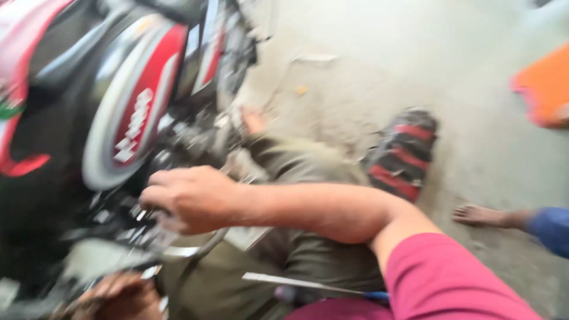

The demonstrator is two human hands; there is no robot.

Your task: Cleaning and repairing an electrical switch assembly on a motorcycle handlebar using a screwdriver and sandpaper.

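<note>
A red and silver motorcycle (pixel 139 112) fills the left of the blurred view. My right hand (pixel 189 198) reaches across from the right in a pink sleeve, its fingers curled on a metal engine part (pixel 148 228) low on the bike. My left hand (pixel 118 296) is at the bottom edge, against the engine's underside; blur hides its grip. A long flat-bladed screwdriver (pixel 302 284) with a blue handle lies across my olive-green trousers (pixel 320 261).
My foot in a black and red sandal (pixel 403 154) rests on the dusty concrete floor (pixel 379 71). Another person's bare foot (pixel 480 214) and blue trouser leg stand at the right. An orange object (pixel 548 86) lies at the right edge.
</note>
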